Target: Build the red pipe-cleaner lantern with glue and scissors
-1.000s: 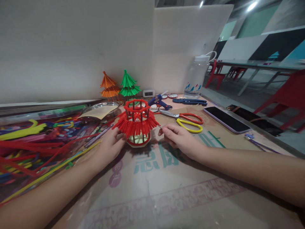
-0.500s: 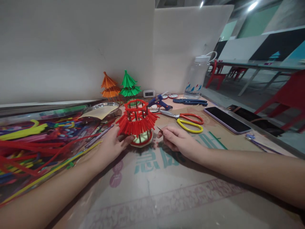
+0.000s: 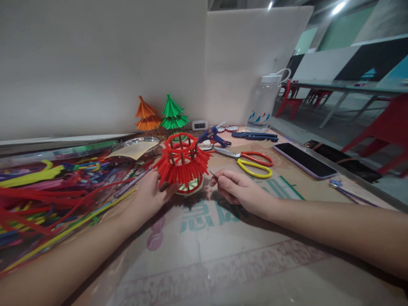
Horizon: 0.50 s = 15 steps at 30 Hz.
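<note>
A red pavilion model (image 3: 183,163) made of fuzzy pipe cleaners stands in the middle, with a fringed roof, brown posts and a pale round base. My left hand (image 3: 156,189) is closed around its lower left side, the fingers partly hidden under the red fringe. The model leans slightly toward me. Just to its right, my right hand (image 3: 234,187) pinches a thin, dark, pointed piece, too small to name, with its tip aimed at the fringe but apart from it. Behind the right hand lie scissors (image 3: 255,165) with one red and one yellow handle.
Loose pipe cleaners (image 3: 38,199) cover the left side. Behind stand an orange model (image 3: 146,114), a green model (image 3: 174,112), a small clock (image 3: 199,125), a blue glue gun (image 3: 215,137) and a water bottle (image 3: 261,104). Blue pliers (image 3: 255,136) and a phone (image 3: 304,160) lie right.
My left hand has tipped the red model so its top opening and fringe turn more toward me, covering more of the base. My right hand has hardly moved.
</note>
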Each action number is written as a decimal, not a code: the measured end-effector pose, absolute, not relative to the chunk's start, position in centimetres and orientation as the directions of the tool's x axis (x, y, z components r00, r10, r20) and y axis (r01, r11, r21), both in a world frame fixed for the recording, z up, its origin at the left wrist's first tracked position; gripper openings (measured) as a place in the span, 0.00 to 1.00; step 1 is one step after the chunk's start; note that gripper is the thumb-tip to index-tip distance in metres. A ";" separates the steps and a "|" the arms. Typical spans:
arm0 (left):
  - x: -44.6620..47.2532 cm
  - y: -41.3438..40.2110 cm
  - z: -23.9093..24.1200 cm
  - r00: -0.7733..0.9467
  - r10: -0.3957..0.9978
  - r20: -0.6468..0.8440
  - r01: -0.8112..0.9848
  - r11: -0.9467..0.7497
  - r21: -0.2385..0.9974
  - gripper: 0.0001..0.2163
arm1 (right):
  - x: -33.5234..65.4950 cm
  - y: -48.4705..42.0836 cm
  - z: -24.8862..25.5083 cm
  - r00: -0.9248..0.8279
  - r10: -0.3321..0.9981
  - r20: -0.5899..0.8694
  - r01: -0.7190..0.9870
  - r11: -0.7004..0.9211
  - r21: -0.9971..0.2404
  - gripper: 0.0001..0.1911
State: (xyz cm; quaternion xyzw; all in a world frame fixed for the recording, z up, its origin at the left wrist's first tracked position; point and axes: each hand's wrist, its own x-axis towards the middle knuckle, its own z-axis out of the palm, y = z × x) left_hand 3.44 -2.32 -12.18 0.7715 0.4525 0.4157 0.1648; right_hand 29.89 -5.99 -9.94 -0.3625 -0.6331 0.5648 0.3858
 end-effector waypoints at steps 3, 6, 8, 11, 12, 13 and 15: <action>3.8 -2.9 -11.3 0.236 0.839 0.491 0.586 -0.526 0.616 0.15 | 29.8 -6.2 -9.7 -0.467 0.880 0.083 0.017 0.103 -0.995 0.24; 3.8 -3.1 -11.2 0.240 0.826 0.509 0.593 -0.540 0.597 0.18 | 29.8 -6.2 -9.7 -0.472 0.879 0.071 0.009 0.085 -0.996 0.25; 3.6 -3.2 -11.4 0.257 0.812 0.524 0.596 -0.560 0.575 0.18 | 29.8 -6.2 -9.8 -0.468 0.882 0.061 0.000 0.069 -0.998 0.25; 3.4 -3.2 -11.6 0.277 0.797 0.537 0.587 -0.583 0.562 0.18 | 29.7 -6.2 -9.8 -0.470 0.881 0.057 -0.011 0.058 -0.998 0.24; 3.3 -3.2 -11.7 0.279 0.795 0.539 0.585 -0.586 0.560 0.18 | 29.7 -6.2 -9.8 -0.470 0.881 0.056 -0.013 0.057 -0.998 0.24; 3.3 -3.2 -11.7 0.280 0.793 0.541 0.585 -0.588 0.559 0.18 | 29.7 -6.2 -9.8 -0.471 0.880 0.055 -0.013 0.055 -0.998 0.24; 3.2 -3.2 -11.8 0.285 0.790 0.544 0.587 -0.592 0.552 0.19 | 29.7 -6.2 -9.8 -0.472 0.880 0.056 -0.014 0.056 -0.998 0.24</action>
